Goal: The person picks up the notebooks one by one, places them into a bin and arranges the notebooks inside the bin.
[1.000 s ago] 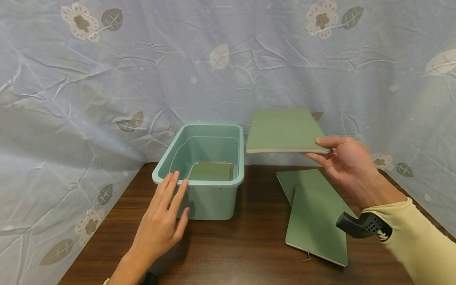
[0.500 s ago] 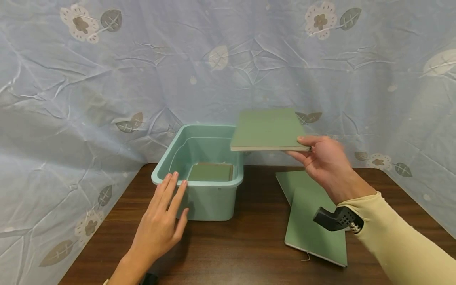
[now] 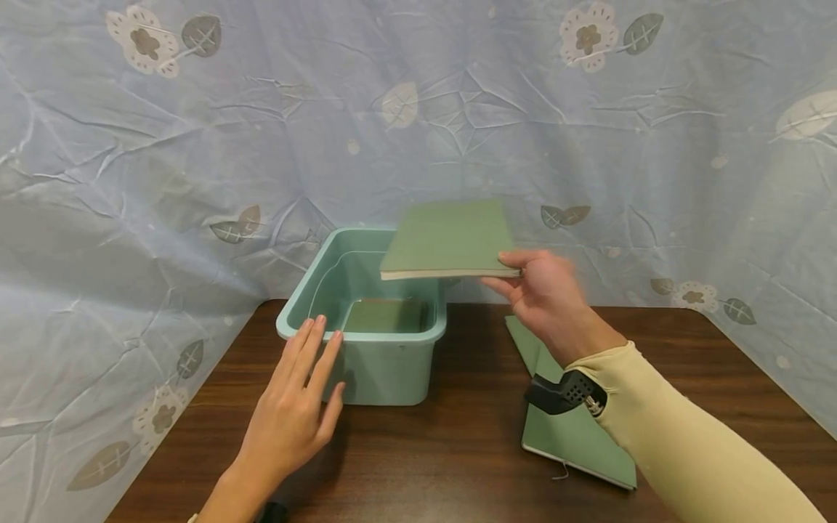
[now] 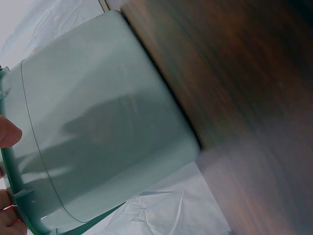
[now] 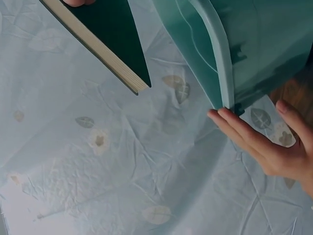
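My right hand [image 3: 546, 301] pinches a green hardcover notebook [image 3: 451, 236] by its near right corner, thumb on top and fingers beneath. The notebook is held flat in the air, overlapping the right side of a teal plastic bin [image 3: 386, 370] in the head view. In the right wrist view the notebook [image 5: 117, 39] shows its cream page edges beside the bin [image 5: 225, 63]. My left hand [image 3: 290, 407] has its fingers extended, fingertips at the bin's near left rim. Inside the bin lies another green notebook [image 3: 382, 317], shaded and partly hidden by the near wall.
Two more green notebooks lie overlapped on the dark wooden table [image 3: 425, 465] at the right; the upper notebook [image 3: 575, 443] has a ribbon poking out, and my right forearm covers part of them. A floral blue-grey cloth [image 3: 294, 131] hangs behind and along the sides.
My right hand has carried the notebook leftward, from right of the bin to over its right side. The left hand stays at the rim.
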Motion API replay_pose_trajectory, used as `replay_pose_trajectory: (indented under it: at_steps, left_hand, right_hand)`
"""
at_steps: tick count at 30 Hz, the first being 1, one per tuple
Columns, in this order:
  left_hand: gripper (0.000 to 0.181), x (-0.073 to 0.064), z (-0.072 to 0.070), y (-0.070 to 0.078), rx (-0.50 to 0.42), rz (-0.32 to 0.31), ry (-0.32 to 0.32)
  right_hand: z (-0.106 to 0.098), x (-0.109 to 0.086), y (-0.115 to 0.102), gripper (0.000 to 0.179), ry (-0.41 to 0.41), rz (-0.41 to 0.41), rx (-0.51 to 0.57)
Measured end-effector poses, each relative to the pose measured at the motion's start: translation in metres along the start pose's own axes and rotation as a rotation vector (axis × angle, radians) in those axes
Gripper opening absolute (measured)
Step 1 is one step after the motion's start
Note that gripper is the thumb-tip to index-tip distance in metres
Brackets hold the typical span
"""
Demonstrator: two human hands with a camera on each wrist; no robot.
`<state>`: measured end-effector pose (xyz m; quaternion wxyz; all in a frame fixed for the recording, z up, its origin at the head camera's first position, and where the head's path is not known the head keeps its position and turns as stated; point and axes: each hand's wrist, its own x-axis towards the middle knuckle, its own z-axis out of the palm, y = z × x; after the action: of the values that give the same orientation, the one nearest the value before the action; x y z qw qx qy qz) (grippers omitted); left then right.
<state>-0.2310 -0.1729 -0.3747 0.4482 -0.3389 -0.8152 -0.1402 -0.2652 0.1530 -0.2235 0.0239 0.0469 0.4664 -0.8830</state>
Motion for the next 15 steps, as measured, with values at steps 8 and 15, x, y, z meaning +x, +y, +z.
replay_pose_trajectory:
  at_steps: [8,15]
  left_hand:
    - [0.055,-0.002,0.001,-0.001,0.013,0.002,0.012]
    - [0.055,0.000,0.002,-0.001,0.009,0.014,0.019]
  right_hand:
    - [0.028,0.018,0.033,0.059,0.009,0.012,0.008]
    - [0.050,0.028,0.063,0.065,0.043,0.014,0.028]
